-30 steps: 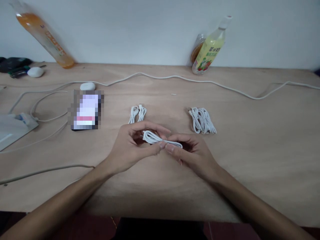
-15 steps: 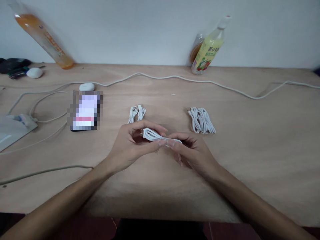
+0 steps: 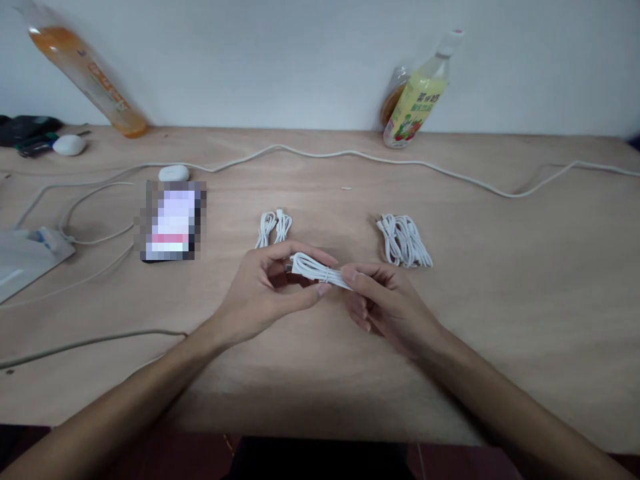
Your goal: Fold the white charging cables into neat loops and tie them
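Observation:
Both my hands meet over the middle of the wooden table, holding one folded white cable bundle between them. My left hand pinches its left end with thumb and fingers. My right hand grips its right end, fingers curled under. Just behind my left hand lies a small coiled white cable. To the right rear of my right hand lies a larger pile of coiled white cables.
A phone and a white earbud case lie at the left. A long white cord crosses the back of the table. Two drink bottles lean on the wall. A power strip sits at far left.
The bundle has risen slightly and my right hand's fingers have closed further over its right end. The hands stay in the same spot.

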